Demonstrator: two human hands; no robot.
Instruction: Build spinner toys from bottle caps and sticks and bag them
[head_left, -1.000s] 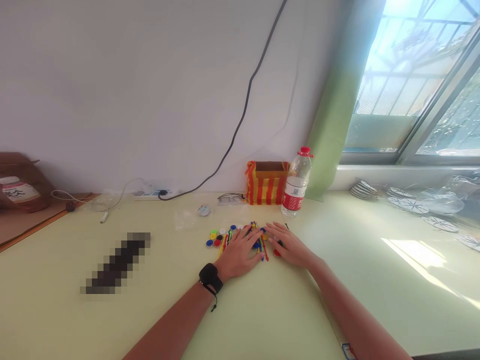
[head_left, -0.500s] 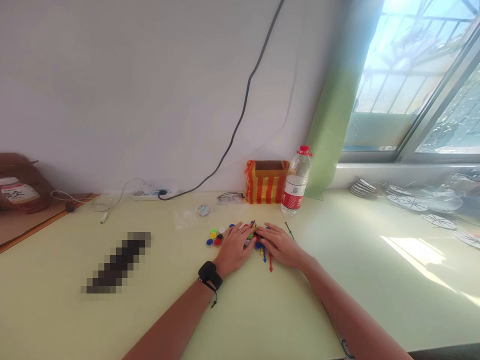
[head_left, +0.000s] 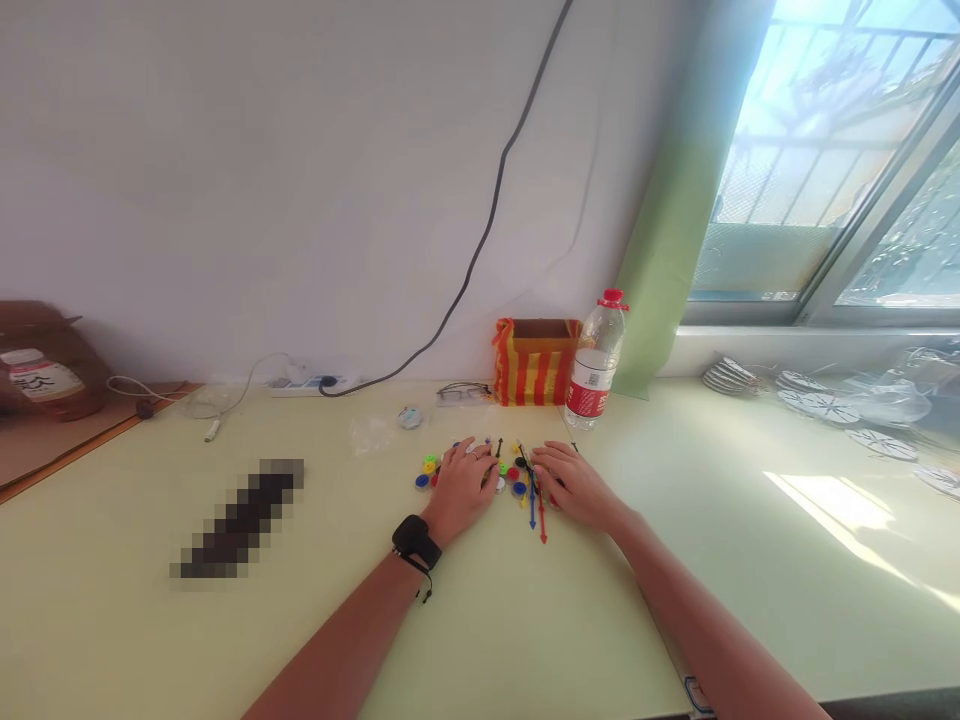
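Observation:
On the pale table lies a cluster of small round coloured pieces, among them a blue one [head_left: 422, 481] and a white one [head_left: 500, 485]. My left hand [head_left: 461, 490] rests palm down over the left part of them, fingers extended; what lies beneath is hidden. To the right, my right hand [head_left: 576, 487] lies flat with its fingers stretched over the right end. Thin arrow-shaped pieces stick out beside it, including a blue arrow [head_left: 532, 505] and a red arrow [head_left: 544, 525]. Several round pieces show in the gap between the hands.
Behind the pieces stand a red-and-yellow striped box [head_left: 536, 370] and a clear bottle [head_left: 596, 370]. Eyeglasses [head_left: 465, 390] and a small round container [head_left: 410, 417] lie nearby. Patterned discs [head_left: 817, 403] are at the right, a power strip [head_left: 307, 385] by the wall.
My hands have moved apart, the left one leftward and the right one slightly rightward. More round pieces and arrows now show between them.

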